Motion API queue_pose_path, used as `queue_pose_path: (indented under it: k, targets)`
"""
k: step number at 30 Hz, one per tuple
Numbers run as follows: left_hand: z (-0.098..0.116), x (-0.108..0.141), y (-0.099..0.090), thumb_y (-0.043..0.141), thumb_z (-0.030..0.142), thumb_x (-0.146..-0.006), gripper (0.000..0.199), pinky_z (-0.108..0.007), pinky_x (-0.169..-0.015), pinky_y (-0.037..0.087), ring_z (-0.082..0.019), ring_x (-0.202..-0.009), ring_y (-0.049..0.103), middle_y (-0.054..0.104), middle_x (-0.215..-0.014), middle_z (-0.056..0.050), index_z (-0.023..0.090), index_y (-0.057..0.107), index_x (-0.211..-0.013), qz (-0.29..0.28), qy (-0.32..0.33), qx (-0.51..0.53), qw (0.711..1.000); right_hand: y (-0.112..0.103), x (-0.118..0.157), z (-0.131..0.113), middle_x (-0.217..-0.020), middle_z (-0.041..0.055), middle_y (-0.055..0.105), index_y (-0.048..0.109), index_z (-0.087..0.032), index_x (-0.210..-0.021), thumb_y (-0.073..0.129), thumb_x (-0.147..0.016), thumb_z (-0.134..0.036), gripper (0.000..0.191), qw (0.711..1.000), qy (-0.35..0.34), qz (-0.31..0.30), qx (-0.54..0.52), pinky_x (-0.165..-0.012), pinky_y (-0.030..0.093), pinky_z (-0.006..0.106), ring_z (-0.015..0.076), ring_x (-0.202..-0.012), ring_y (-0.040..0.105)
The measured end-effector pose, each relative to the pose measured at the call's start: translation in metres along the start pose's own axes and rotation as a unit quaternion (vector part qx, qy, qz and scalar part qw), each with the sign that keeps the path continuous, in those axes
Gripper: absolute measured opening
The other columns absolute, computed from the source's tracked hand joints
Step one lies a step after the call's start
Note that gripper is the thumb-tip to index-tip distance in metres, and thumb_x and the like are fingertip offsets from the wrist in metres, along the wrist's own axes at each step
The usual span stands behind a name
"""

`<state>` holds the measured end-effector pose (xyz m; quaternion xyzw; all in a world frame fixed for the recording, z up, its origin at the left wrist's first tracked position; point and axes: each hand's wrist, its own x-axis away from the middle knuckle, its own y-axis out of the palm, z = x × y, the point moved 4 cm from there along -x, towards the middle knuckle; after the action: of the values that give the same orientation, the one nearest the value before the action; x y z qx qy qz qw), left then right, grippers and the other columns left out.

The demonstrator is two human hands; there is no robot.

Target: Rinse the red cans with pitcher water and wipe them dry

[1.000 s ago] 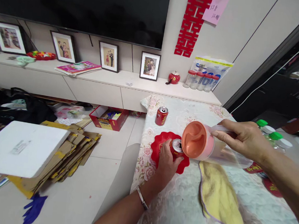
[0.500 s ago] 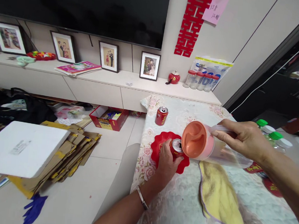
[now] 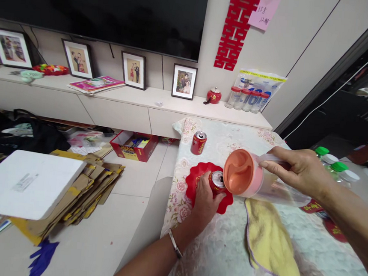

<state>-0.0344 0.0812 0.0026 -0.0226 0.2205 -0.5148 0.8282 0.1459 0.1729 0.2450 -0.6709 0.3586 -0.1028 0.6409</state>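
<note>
One red, silver-topped can (image 3: 218,179) sits over a scalloped dish (image 3: 193,182) near the left edge of the surface (image 3: 215,261), left hand (image 3: 206,196) curled around it; right hand (image 3: 297,171) grips a tipped, clear, orange-lidded pitcher (image 3: 256,178).

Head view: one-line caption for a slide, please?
Left hand grasps a can over a dish; right hand holds a pitcher tipped sideways, its lid at the can's top.

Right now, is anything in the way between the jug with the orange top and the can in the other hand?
No, nothing I can see. The jug is tipped in the right hand, its orange top right beside the can; I can't tell if they touch. The left hand holds the can without blocking its top.
</note>
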Motion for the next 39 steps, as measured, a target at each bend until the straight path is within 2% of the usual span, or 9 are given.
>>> queue_pose_path:
  k: [5,9,12,16,21,25,29,34,39]
  targets:
    - [0.0,-0.0005,-0.0002,0.081,0.019,-0.083,0.079,-0.064,-0.122,0.044,-0.041,-0.144,0.055,0.058,-0.151,-0.022,0.018,0.042,-0.151,-0.001,0.001,-0.003,1.0,0.0018,0.0027,0.0017,-0.05,-0.0042,0.046,0.069,-0.022,-0.08,0.051,-0.102,-0.071,0.057,1.0,0.0,0.02,0.006,-0.05,0.033,0.032,0.0113,-0.044,0.039]
    - [-0.0005,-0.0007,0.0004,0.082,0.019,-0.082,0.078,-0.064,-0.12,0.046,-0.042,-0.144,0.056,0.059,-0.149,-0.022,0.019,0.043,-0.15,0.001,-0.003,-0.004,1.0,0.0014,0.0028,0.0031,-0.05,-0.0033,0.048,0.07,-0.021,-0.081,0.048,-0.102,-0.075,0.061,1.0,0.009,0.004,0.013,-0.05,0.034,0.033,0.0123,-0.045,0.041]
    - [-0.0008,-0.0006,0.0009,0.082,0.019,-0.081,0.078,-0.064,-0.12,0.047,-0.042,-0.144,0.056,0.06,-0.148,-0.021,0.019,0.044,-0.15,0.003,-0.005,-0.005,1.0,0.0014,0.0022,0.0028,-0.05,-0.0023,0.049,0.069,-0.022,-0.08,0.047,-0.102,-0.075,0.061,1.0,0.009,-0.007,0.01,-0.049,0.035,0.033,0.0128,-0.044,0.042]
    - [-0.001,-0.0005,0.0014,0.082,0.019,-0.08,0.08,-0.064,-0.12,0.046,-0.042,-0.144,0.056,0.059,-0.148,-0.022,0.017,0.044,-0.151,0.007,-0.006,-0.005,1.0,0.0012,0.0021,0.0024,-0.049,-0.003,0.047,0.068,-0.023,-0.08,0.047,-0.102,-0.076,0.061,1.0,0.008,0.012,0.009,-0.049,0.034,0.033,0.0127,-0.044,0.041]
    - [-0.0008,-0.0003,0.0012,0.083,0.019,-0.079,0.081,-0.064,-0.12,0.047,-0.042,-0.143,0.057,0.06,-0.148,-0.021,0.02,0.044,-0.15,0.008,-0.007,-0.004,1.0,0.0023,0.0023,0.0023,-0.05,-0.0024,0.049,0.067,-0.024,-0.08,0.052,-0.101,-0.07,0.054,1.0,0.014,-0.004,-0.003,-0.049,0.034,0.033,0.0131,-0.044,0.042]
    - [-0.0008,0.0,0.0008,0.082,0.019,-0.081,0.08,-0.064,-0.12,0.047,-0.041,-0.144,0.056,0.059,-0.149,-0.021,0.02,0.043,-0.151,0.006,-0.005,-0.001,1.0,0.0013,0.0034,0.003,-0.049,-0.0036,0.045,0.067,-0.024,-0.079,0.054,-0.102,-0.067,0.05,1.0,0.009,0.018,0.003,-0.05,0.033,0.033,0.0127,-0.044,0.039]
    - [-0.0011,-0.0002,0.0006,0.082,0.019,-0.081,0.08,-0.065,-0.119,0.047,-0.042,-0.143,0.056,0.059,-0.149,-0.021,0.02,0.043,-0.151,0.006,-0.004,0.0,1.0,0.0038,0.0049,0.005,-0.051,-0.0031,0.049,0.068,-0.023,-0.081,0.051,-0.104,-0.068,0.053,1.0,0.007,0.01,0.009,-0.05,0.035,0.033,0.012,-0.045,0.041]
    - [0.0001,-0.0005,0.0001,0.081,0.018,-0.081,0.08,-0.063,-0.121,0.046,-0.041,-0.143,0.057,0.059,-0.149,-0.021,0.019,0.043,-0.151,0.002,-0.002,0.001,1.0,0.0036,0.0049,0.005,-0.05,-0.0044,0.046,0.068,-0.023,-0.082,0.047,-0.103,-0.074,0.059,1.0,0.0,0.026,0.013,-0.05,0.034,0.032,0.0117,-0.044,0.038]
    - [0.0018,-0.0002,-0.0007,0.081,0.019,-0.083,0.078,-0.064,-0.121,0.046,-0.041,-0.144,0.056,0.058,-0.15,-0.021,0.019,0.042,-0.151,-0.001,-0.004,-0.001,1.0,0.0029,0.0034,0.0031,-0.05,-0.0038,0.047,0.069,-0.023,-0.082,0.048,-0.103,-0.074,0.059,1.0,0.002,0.01,0.007,-0.049,0.034,0.032,0.0121,-0.044,0.041]
